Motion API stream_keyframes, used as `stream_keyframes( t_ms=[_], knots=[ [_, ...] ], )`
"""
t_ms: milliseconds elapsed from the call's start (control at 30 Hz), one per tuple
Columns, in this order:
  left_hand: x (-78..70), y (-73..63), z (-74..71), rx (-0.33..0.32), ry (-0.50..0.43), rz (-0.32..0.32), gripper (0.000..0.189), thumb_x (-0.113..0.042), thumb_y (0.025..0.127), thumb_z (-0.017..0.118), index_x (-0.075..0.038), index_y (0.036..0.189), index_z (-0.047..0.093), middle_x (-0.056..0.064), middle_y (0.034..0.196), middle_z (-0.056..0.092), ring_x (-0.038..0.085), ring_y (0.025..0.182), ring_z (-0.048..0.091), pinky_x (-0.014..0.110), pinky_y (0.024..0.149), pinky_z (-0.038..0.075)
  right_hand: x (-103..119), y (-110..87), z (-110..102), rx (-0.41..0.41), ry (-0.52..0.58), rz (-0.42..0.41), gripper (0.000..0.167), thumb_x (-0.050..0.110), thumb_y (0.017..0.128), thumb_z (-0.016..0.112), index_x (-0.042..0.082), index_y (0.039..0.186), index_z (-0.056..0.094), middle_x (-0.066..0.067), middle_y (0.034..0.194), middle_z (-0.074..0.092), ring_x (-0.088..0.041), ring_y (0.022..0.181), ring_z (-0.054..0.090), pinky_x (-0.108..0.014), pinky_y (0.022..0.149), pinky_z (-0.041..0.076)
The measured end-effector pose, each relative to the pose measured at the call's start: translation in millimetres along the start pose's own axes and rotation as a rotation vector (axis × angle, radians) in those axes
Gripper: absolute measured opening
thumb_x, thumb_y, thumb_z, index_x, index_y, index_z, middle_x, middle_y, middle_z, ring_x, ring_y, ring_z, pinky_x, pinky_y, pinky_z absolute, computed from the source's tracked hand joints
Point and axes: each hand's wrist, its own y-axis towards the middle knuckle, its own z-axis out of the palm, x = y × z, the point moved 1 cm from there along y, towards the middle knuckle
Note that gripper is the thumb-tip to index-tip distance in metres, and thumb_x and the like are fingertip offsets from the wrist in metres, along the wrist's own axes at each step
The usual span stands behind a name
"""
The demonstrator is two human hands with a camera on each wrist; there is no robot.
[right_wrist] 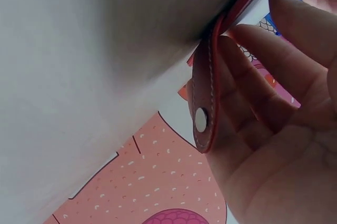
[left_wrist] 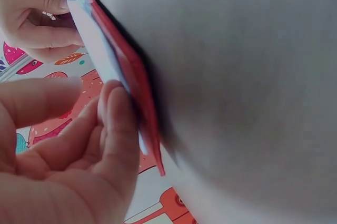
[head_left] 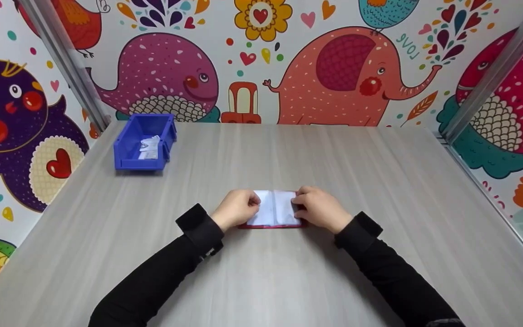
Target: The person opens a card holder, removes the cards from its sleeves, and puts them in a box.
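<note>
A small card holder (head_left: 274, 209) with a red cover and whitish sleeves lies spread flat on the table in front of me. My left hand (head_left: 238, 208) pinches at the sleeves on its left side, thumb and fingertips meeting at the page in the left wrist view. On the opposite side, my right hand (head_left: 321, 208) holds the right edge, the thumb over the page. A red strap (right_wrist: 206, 92) with white stitching and a metal snap hangs from the cover beside the right fingers in the right wrist view. The right fingertips are partly hidden by the cover.
A blue open-front bin (head_left: 140, 164) stands at the table's back left, with several white card-like pieces (head_left: 149, 147) inside. Cartoon-printed walls (head_left: 261, 68) border the table (head_left: 261, 281) at the back and sides, with metal posts (head_left: 64, 59) at the corners.
</note>
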Motion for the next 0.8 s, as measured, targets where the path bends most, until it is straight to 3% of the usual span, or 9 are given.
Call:
stream_keyframes(
  t_ms=[433, 800],
  knots=[
    [2.1, 0.3, 1.9, 0.003, -0.022, 0.004, 0.012, 0.004, 0.081, 0.062, 0.004, 0.088, 0.072, 0.008, 0.080, 0.067, 0.023, 0.078, 0.061, 0.034, 0.075, 0.051, -2.9, 2.7, -0.7, -0.004, 0.008, 0.071, 0.032, 0.011, 0.083, 0.079, 0.001, 0.113, 0.071, -0.015, 0.107, 0.065, -0.032, 0.098, 0.061, -0.045, 0.085, 0.052],
    [2.2, -1.2, 0.3, 0.020, -0.040, -0.024, 0.013, 0.004, 0.082, 0.062, 0.004, 0.090, 0.072, 0.007, 0.082, 0.068, 0.021, 0.080, 0.062, 0.031, 0.075, 0.051, -3.7, 4.5, 0.7, 0.006, -0.002, 0.029, 0.032, 0.001, 0.083, 0.075, -0.002, 0.114, 0.070, -0.018, 0.119, 0.067, -0.038, 0.108, 0.062, -0.047, 0.090, 0.051]
  ],
)
